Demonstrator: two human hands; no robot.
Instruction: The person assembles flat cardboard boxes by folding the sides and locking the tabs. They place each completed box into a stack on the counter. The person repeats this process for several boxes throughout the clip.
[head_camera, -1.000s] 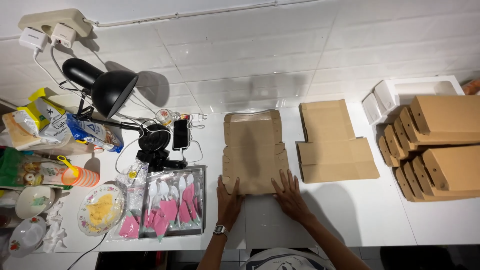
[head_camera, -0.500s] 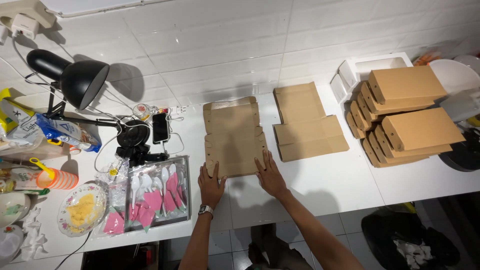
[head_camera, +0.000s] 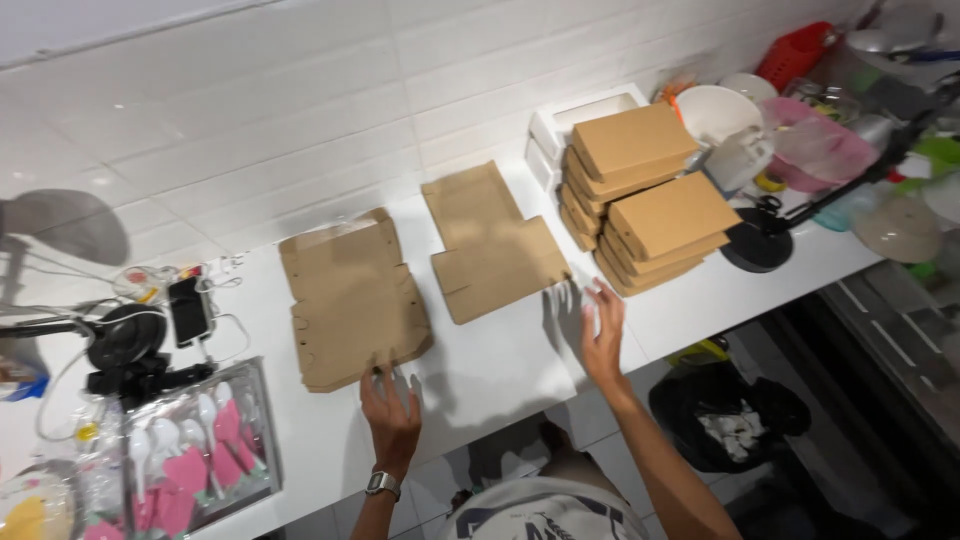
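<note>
Your left hand (head_camera: 392, 412) is resting flat on the white table (head_camera: 500, 370), fingers spread and empty, with its fingertips touching the near edge of a flattened brown cardboard box (head_camera: 352, 298) that is lying unfolded in front of you (a wristwatch (head_camera: 382, 484) is showing on that wrist). Your right hand (head_camera: 603, 332) is hovering open with the fingers fanned apart, gripping nothing; it is blurred, so you cannot tell whether it is touching the table. It is sitting just to the right of a second flat cardboard blank (head_camera: 492, 241), which is lying beside the first one and apart from it, and it is near the stacks of folded brown boxes (head_camera: 648, 193) standing toward the wall on your right. A white tray (head_camera: 580, 113) is peeking out behind those stacks. Farther right, a black lamp base (head_camera: 757, 246), a white bowl (head_camera: 716, 111) and a pink bag (head_camera: 818, 150) are crowding the table's end. On your left, a clear packet of white and pink plastic spoons (head_camera: 195, 450) is lying near the table's front edge, with a phone (head_camera: 189, 310) and tangled cables behind it. Below the table's edge, a black rubbish bag (head_camera: 735, 415) is sitting on the floor.
</note>
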